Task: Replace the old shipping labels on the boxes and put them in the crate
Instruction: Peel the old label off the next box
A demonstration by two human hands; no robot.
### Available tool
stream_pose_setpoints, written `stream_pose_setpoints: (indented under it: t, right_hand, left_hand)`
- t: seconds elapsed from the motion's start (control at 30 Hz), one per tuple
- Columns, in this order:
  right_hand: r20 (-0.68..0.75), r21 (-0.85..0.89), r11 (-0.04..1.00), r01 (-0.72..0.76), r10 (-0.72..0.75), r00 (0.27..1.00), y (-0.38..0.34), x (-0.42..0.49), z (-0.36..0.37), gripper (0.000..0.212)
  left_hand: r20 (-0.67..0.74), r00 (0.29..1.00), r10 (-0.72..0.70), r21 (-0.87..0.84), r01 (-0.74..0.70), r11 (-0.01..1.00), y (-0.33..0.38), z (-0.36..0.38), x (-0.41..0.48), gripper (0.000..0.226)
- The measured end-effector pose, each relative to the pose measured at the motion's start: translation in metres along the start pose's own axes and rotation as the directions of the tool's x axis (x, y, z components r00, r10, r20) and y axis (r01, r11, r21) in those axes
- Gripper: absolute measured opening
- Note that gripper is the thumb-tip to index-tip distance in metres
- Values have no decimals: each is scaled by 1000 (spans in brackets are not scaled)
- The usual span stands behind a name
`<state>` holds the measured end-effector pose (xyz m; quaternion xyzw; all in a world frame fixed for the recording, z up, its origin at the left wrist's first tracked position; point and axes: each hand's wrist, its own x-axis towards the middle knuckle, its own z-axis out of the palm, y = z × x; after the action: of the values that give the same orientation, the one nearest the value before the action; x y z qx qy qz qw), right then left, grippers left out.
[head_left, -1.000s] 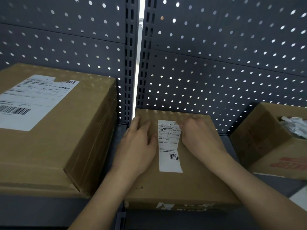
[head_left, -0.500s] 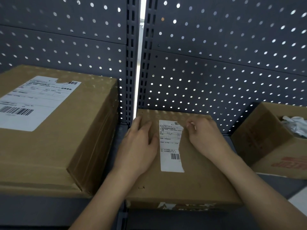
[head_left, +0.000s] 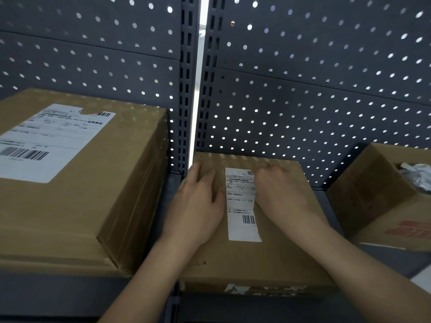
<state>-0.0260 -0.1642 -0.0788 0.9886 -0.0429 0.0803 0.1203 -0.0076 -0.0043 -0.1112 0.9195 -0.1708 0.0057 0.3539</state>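
A small cardboard box (head_left: 256, 259) lies flat on the shelf in the middle. A narrow white shipping label (head_left: 241, 206) with a barcode is stuck lengthwise on its top. My left hand (head_left: 198, 206) rests flat on the box just left of the label, fingers straight and pointing away. My right hand (head_left: 279, 194) sits at the label's upper right edge with its fingers curled in, picking at that edge and covering part of it. No crate is in view.
A large cardboard box (head_left: 81, 206) with a big white label (head_left: 42, 141) stands close on the left. An open box (head_left: 384, 206) holding crumpled paper (head_left: 417, 176) stands at the right. A grey pegboard wall (head_left: 303, 101) closes the back.
My right hand drew back from the label's edge half a second ago and has now returned onto it. My left hand has stayed pressed on the box.
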Motion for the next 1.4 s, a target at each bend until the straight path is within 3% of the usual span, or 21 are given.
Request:
stream_pose_setpoints:
  t: [0.17, 0.3, 0.53, 0.63, 0.77, 0.83, 0.9, 1.1, 1.27, 1.4]
  right_hand:
    - [38, 146, 989, -25, 20, 999, 9, 3, 3, 18]
    - [87, 357, 932, -66, 37, 996, 21, 8, 3, 38]
    - [75, 591, 793, -150, 132, 988, 38, 5, 3, 20]
    - [23, 573, 812, -112, 121, 992, 35, 4, 8, 15]
    - [-151, 385, 923, -6, 69, 986, 25, 3, 19, 18]
    - [-173, 342, 940, 5, 58, 983, 23, 1, 22, 19]
    - [-172, 427, 904, 27, 51, 984, 23, -2, 20, 17]
    - [-121, 747, 665, 13, 117, 986, 28, -16, 13, 15]
    - [-87, 726, 687, -38, 146, 985, 33, -14, 13, 6]
    - [-54, 660, 750, -44, 106, 993, 31, -12, 12, 21]
  left_hand:
    - [-7, 1000, 6, -4, -6, 1000, -1, 1, 1, 53]
    - [-4, 1000, 14, -13, -14, 1000, -2, 0, 1, 51]
    - [2, 1000, 5, -22, -5, 1000, -2, 0, 1, 50]
    - [2, 1000, 4, -16, -4, 1000, -2, 0, 1, 50]
    - [-1, 1000, -3, -27, 3, 1000, -2, 0, 0, 50]
    - [-1, 1000, -2, -32, 2, 999, -2, 0, 0, 50]
    - [-2, 1000, -3, -38, 3, 999, -3, 0, 0, 49]
    - [4, 1000, -10, -67, 10, 998, -4, -1, 1, 48]
    - [8, 1000, -17, -73, 18, 997, -4, -1, 1, 49]
    - [3, 1000, -17, -85, 17, 996, -3, -1, 0, 48]
